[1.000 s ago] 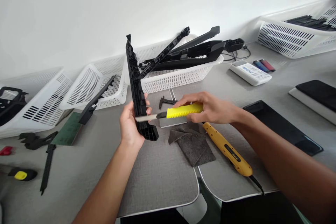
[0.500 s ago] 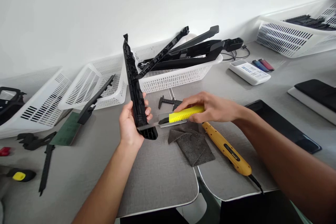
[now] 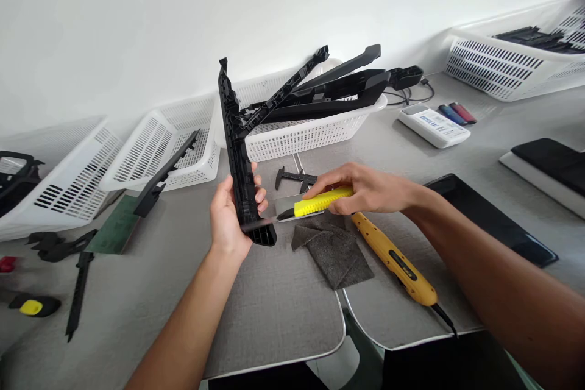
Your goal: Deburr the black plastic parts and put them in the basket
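My left hand [image 3: 232, 219] is wrapped round the lower part of a long black ribbed plastic trim piece [image 3: 236, 152], which stands nearly upright and leans a little left at its top. In my right hand [image 3: 354, 190] is a yellow utility knife [image 3: 322, 201] with its blade out to the left. The blade lies across the trim piece near its lower end; whether it cuts in I cannot tell. Beneath the knife a dark grey cloth [image 3: 338, 253] lies folded on the table. Behind it are a black caliper [image 3: 295, 178] and a flat grey plate partly hidden by the knife.
A yellow corded tool [image 3: 395, 261] and a black tray [image 3: 493, 219] lie right. White baskets [image 3: 301, 143] with black parts line the wall. A white device [image 3: 434, 125] stands right. A green sheet [image 3: 114, 226], black strips and a yellow-black handle [image 3: 34, 304] lie left.
The trim piece has tilted slightly, its top shifting right. My left hand has moved very slightly right with it; the knife has barely moved and its blade still lies across the lower end.
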Available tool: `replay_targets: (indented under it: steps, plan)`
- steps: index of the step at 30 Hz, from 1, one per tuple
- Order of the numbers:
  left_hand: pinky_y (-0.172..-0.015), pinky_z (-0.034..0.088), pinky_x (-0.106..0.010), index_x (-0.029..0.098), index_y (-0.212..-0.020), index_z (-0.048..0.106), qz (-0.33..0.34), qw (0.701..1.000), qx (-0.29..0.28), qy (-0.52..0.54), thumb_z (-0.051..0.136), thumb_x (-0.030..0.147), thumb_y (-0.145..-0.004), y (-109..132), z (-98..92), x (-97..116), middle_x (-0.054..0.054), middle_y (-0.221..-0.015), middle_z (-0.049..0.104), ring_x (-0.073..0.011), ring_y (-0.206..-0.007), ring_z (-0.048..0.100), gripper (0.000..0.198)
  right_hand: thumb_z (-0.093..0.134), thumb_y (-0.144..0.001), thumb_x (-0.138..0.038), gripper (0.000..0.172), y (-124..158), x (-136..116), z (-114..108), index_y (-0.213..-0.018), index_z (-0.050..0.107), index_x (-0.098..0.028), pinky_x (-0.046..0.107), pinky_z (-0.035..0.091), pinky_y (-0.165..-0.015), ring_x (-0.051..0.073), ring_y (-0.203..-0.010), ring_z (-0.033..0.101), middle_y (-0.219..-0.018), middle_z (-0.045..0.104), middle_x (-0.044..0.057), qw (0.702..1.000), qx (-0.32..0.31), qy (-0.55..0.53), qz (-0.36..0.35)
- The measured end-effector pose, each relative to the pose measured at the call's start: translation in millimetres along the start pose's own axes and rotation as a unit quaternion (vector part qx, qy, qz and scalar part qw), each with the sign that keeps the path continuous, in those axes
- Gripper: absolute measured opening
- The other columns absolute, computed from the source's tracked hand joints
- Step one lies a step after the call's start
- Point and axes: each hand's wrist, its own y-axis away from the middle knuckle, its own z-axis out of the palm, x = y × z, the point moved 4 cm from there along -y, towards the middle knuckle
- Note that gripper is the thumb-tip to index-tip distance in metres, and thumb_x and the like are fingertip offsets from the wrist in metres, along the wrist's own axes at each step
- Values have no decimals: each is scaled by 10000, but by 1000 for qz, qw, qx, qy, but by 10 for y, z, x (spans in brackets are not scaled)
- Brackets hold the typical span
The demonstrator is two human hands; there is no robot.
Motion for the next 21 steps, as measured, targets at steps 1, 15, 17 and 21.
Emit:
replay_targets:
  steps: [1, 15, 17, 21]
  plan:
    - [-474, 454, -213, 98, -1157, 750, -2, 1000, 0, 0, 417, 348, -1069, 1, 2, -4, -41, -872, 607, -109, -578, 521, 425, 743, -900, -257, 350, -1, 4, 2, -1234, 800, -169, 232, 424, -588, 110, -681, 563, -925, 766, 14, 1000, -2, 2, -2]
    - [-447, 467, -191, 101, -1156, 746, -31, 1000, 3, -2, 385, 288, -1109, 22, 44, -30, -27, -834, 629, -93, -555, 556, 409, 689, -921, -284, 367, 18, 5, -77, -1244, 810, -160, 246, 404, -601, 118, -709, 543, -928, 762, 25, 999, 29, 21, -16]
    - [-437, 465, -189, 103, -1134, 749, -28, 1000, 5, -9, 393, 287, -1110, 16, 43, -24, -23, -807, 627, -93, -543, 553, 402, 688, -908, -287, 380, 19, -15, -55, -1241, 811, -153, 248, 402, -600, 118, -705, 546, -920, 765, 25, 1000, 8, 14, -9]
    - [-403, 437, -176, 121, -1087, 751, -39, 999, 16, -31, 418, 285, -1106, 0, 49, -42, -7, -718, 606, -97, -510, 540, 372, 654, -895, -285, 375, 17, -31, -31, -1195, 827, -141, 255, 420, -619, 137, -735, 593, -882, 770, 34, 1000, 8, 0, 9]
